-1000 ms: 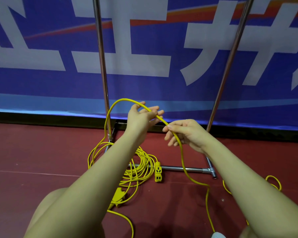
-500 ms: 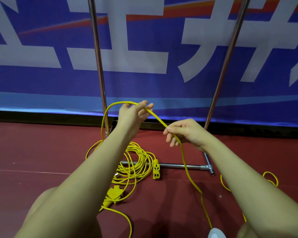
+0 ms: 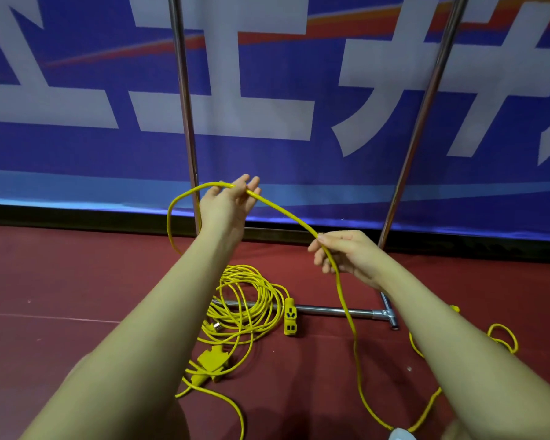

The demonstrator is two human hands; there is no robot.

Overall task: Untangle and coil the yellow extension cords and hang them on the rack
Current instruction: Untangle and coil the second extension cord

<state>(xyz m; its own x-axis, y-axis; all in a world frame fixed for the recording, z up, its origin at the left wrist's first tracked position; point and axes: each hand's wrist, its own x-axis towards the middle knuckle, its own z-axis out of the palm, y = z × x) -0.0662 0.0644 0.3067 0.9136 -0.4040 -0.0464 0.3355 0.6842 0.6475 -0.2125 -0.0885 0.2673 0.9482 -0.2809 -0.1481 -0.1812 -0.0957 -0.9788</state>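
Note:
A yellow extension cord (image 3: 286, 214) runs taut between my two hands. My left hand (image 3: 227, 203) holds it raised, fingers partly extended, with a loop arching off to the left and down. My right hand (image 3: 343, 254) pinches the cord lower and to the right; from there it drops to the floor. A tangled pile of yellow cord (image 3: 248, 300) lies on the red floor below my left forearm, with a yellow socket block (image 3: 290, 315) beside it and a yellow plug (image 3: 211, 358) nearer me. The rack (image 3: 340, 311) is a chrome frame with two uprights.
The rack's left upright (image 3: 185, 106) and right upright (image 3: 423, 122) rise in front of a blue banner (image 3: 77, 160) with white characters. More yellow cord (image 3: 502, 339) curls on the floor at right. A white shoe tip (image 3: 400, 435) shows at the bottom edge.
My left hand has moved left and slightly up, away from my right, lengthening the stretch of cord between them. The right hand stays nearly in place.

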